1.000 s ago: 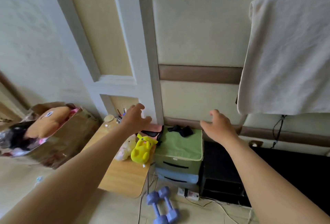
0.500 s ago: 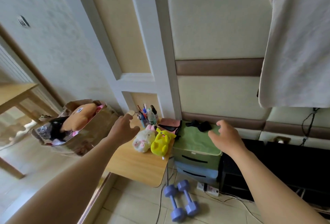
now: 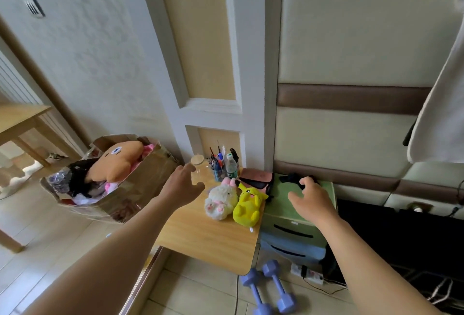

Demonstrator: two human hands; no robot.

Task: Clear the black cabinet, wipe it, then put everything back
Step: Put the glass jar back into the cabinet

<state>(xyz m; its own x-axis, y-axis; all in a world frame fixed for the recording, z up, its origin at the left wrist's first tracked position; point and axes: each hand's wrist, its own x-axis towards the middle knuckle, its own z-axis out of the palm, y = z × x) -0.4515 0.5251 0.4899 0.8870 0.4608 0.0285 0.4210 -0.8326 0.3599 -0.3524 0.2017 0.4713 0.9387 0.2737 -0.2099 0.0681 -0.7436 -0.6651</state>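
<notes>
Head view looks down on a green storage box [image 3: 283,196], and everything here is placed from it. The black cabinet [image 3: 401,234] stands just beside the box on its right, low against the wall, with its long axis running rightward along the wall and out of frame. Its surface is too dark to tell what lies on it. The right hand [image 3: 310,201] hovers over the box's lid with fingers loosely spread and nothing in them, close to a small black item [image 3: 288,178] at the lid's back edge. The left hand [image 3: 184,186] is well to the box's left, over a wooden table [image 3: 200,239], also slack, apart and empty, near a glass jar [image 3: 198,166]. So the cabinet lies to the right of both hands, and the right hand is plainly the nearer. Clearing it has probably not begun, and the next reach would likely swing right. Counted: one green box stacked on one blue box [image 3: 291,249]; two plush toys to its left, one white [image 3: 221,201] and one yellow [image 3: 248,204]; one jar, one pen cup [image 3: 218,171] and one bottle [image 3: 231,166]; two dumbbells [image 3: 278,287] on the floor in front; one power strip [image 3: 307,273].
</notes>
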